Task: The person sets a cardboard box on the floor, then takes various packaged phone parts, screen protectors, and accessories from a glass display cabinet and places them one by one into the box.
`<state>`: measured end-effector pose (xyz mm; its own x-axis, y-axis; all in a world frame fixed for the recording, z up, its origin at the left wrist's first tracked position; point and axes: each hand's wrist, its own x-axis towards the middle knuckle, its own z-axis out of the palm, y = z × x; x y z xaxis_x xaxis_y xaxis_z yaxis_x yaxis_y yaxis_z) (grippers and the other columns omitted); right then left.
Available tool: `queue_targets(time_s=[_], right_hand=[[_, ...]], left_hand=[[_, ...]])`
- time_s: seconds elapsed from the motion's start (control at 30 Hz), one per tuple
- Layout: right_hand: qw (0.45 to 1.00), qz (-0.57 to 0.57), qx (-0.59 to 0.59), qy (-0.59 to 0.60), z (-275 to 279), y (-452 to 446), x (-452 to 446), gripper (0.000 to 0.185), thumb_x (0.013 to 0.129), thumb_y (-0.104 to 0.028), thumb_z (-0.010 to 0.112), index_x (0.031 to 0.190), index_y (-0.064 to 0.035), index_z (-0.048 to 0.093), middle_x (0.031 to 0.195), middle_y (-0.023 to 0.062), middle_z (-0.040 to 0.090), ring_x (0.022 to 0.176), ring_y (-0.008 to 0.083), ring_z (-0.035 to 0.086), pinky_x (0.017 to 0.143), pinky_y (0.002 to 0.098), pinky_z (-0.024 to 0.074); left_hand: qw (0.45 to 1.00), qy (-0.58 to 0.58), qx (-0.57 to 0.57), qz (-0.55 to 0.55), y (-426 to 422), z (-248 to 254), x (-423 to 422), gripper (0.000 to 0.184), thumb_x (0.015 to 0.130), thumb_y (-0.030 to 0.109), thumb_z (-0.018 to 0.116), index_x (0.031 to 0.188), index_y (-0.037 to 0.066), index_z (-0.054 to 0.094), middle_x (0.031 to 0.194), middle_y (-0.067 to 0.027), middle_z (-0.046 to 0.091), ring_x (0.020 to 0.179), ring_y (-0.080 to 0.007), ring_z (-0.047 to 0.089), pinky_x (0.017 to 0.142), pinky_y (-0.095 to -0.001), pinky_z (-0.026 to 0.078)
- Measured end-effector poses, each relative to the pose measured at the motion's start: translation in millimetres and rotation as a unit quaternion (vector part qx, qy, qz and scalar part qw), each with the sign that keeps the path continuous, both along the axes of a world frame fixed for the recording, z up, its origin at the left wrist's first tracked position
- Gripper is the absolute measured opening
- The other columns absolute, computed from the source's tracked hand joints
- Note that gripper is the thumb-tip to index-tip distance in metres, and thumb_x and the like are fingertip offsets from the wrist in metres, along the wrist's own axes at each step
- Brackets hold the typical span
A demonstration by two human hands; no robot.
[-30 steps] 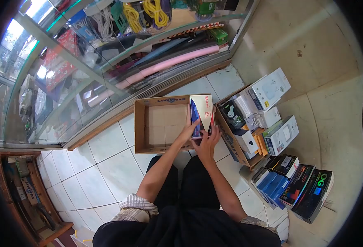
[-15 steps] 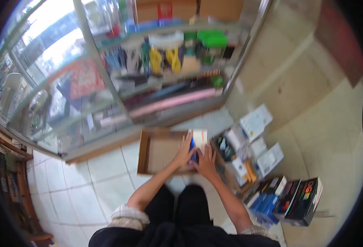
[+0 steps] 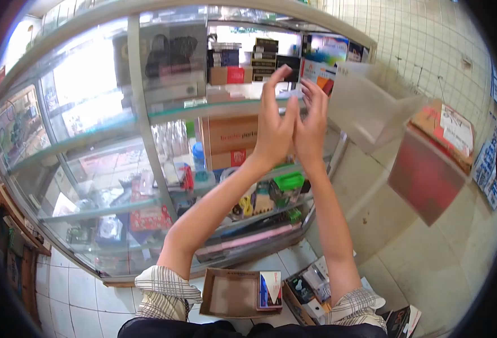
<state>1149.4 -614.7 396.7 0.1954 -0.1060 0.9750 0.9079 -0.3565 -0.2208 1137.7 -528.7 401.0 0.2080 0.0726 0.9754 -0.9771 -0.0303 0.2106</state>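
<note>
Left hand point(image 3: 275, 132) and right hand point(image 3: 311, 130) I see raised, seemingly empty, fingers loosely curved, before the glass cabinet point(image 3: 140, 107). Below, the blue-white-red carton point(image 3: 270, 290) sits inside the open cardboard box point(image 3: 228, 296), at its right end; handling it evenly by opposite sides would be gentlest.

Your plaid sleeves point(image 3: 161, 287) look like soft matt cloth, a bit crumpled where you've rolled them. The open box point(image 3: 231, 293) by your knees is plain brown cardboard, dull all over, while the small box point(image 3: 270, 290) in it looks like smooth printed card. Your display case point(image 3: 141, 112) has smooth, shiny glass in what looks like a dull metal frame. The green lid point(image 3: 288, 181) inside reads as glossy plastic. The floor tiles point(image 3: 82, 293) are smooth with a slight sheen, and that bin point(image 3: 366, 104) looks like cloudy, see-through plastic, though it's blurry.
</note>
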Motion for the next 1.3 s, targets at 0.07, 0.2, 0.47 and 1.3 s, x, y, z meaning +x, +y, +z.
queue_targets(time_s=[0.07, 0.2, 0.47, 1.3], right_hand=[[0.998, 0.038, 0.041, 0.03, 29.4, 12.5, 41.6, 0.038, 0.081, -0.01, 0.055, 0.116, -0.0012, 0.043, 0.116, 0.0181, 0.04, 0.106, 0.0327, 0.043, 0.091, 0.0374, 0.0362], [0.994, 0.02, 0.081, 0.072, 68.5, 28.2, 135.5, 0.043, 0.082, -0.013, 0.055, 0.117, 0.0037, 0.036, 0.111, 0.0232, 0.038, 0.098, 0.0333, 0.045, 0.088, 0.0373, 0.0373], [0.987, -0.085, -0.031, 0.134, 81.6, 38.6, 255.5, 0.062, 0.08, -0.019, 0.053, 0.13, 0.0045, 0.024, 0.13, 0.0257, 0.032, 0.122, 0.0364, 0.029, 0.103, 0.0442, 0.0158], [0.975, 0.062, 0.207, 0.047, 38.1, 24.5, 72.9, 0.021, 0.078, -0.01, 0.062, 0.09, -0.0008, 0.047, 0.091, 0.0079, 0.041, 0.089, 0.0195, 0.044, 0.079, 0.0304, 0.0372]], left_hand=[[0.997, 0.036, -0.051, 0.044, 2.5, 28.4, 43.0, 0.044, 0.085, 0.009, 0.043, 0.127, -0.001, 0.03, 0.126, -0.0181, 0.038, 0.12, -0.0267, 0.035, 0.101, -0.0355, 0.025], [0.978, 0.131, -0.108, 0.124, 14.3, 61.4, 124.8, 0.045, 0.082, 0.007, 0.045, 0.124, 0.001, 0.031, 0.12, -0.0221, 0.039, 0.112, -0.0337, 0.041, 0.094, -0.0401, 0.032], [0.941, 0.103, 0.04, 0.319, 49.0, 76.4, 234.5, 0.062, 0.077, 0.002, 0.048, 0.132, -0.004, 0.021, 0.127, -0.0267, 0.032, 0.116, -0.0417, 0.034, 0.098, -0.0443, 0.028], [0.965, 0.073, -0.216, 0.131, 9.8, 33.8, 70.7, 0.018, 0.079, 0.012, 0.056, 0.089, 0.002, 0.044, 0.094, -0.0112, 0.036, 0.087, -0.0216, 0.04, 0.079, -0.0346, 0.036]])
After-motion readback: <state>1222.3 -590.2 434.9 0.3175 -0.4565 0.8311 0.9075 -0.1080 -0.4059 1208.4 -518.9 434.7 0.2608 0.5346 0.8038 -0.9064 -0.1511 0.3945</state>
